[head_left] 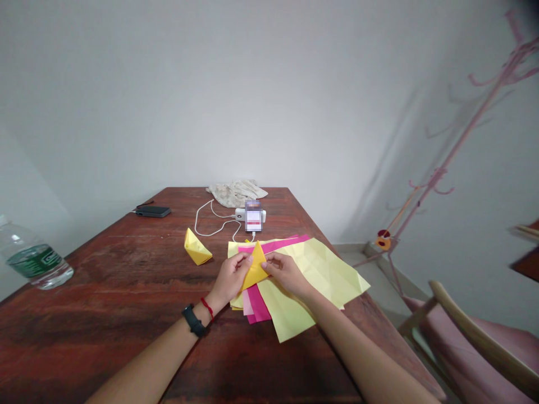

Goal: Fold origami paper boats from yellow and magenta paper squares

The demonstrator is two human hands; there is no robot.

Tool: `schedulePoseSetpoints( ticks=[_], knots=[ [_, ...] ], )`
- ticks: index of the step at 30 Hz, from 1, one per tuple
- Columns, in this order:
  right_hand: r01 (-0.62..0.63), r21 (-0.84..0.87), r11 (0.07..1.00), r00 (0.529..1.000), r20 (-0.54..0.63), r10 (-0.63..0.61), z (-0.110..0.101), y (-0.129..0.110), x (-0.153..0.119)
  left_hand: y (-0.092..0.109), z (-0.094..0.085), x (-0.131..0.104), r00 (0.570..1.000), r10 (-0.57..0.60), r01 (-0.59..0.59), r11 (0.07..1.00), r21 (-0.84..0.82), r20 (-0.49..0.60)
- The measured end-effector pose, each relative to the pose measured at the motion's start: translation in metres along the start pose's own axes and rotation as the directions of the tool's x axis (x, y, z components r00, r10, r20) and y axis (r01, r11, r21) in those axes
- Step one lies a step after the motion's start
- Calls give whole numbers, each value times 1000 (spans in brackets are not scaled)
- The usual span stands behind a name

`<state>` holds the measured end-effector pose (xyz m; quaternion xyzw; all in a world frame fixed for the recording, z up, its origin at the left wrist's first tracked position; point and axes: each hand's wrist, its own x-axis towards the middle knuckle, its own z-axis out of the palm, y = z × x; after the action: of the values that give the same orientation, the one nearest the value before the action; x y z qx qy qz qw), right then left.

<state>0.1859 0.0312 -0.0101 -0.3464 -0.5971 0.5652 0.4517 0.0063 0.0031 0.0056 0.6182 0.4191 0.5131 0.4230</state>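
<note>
A yellow folded paper (256, 268), shaped like a triangle with its point upward, is held between my two hands over a pile of coloured sheets. My left hand (232, 274) pinches its left edge, thumb on the front. From the other side my right hand (287, 271) grips the right edge, also with the thumb in front. Beneath lie creased pale yellow sheets (332, 269) and pink sheets (257, 306), fanned out on the table. Left of the pile rests a finished-looking yellow origami boat (197, 248), tilted on its side.
On the wooden table (105, 314) a phone with a blurred screen (253, 217) leans near a white power bank (240, 215) with a cable. A grey cloth (236, 193), a dark power bank (152, 211) and a water bottle (36, 261) lie around. A chair (475, 336) and pink coat rack (463, 134) stand right.
</note>
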Motion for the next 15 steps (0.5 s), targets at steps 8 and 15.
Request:
schedulePoseSetpoints(
  ticks=[8,15],
  knots=[
    [4,4,1000,1000,3,-4,2,-2,-1,-1,-1,1,1000,-1,1,1000,11,0],
    [13,-19,1000,1000,-4,-14,2,-1,-1,1,0,0,1000,-5,5,1000,-10,-13]
  ],
)
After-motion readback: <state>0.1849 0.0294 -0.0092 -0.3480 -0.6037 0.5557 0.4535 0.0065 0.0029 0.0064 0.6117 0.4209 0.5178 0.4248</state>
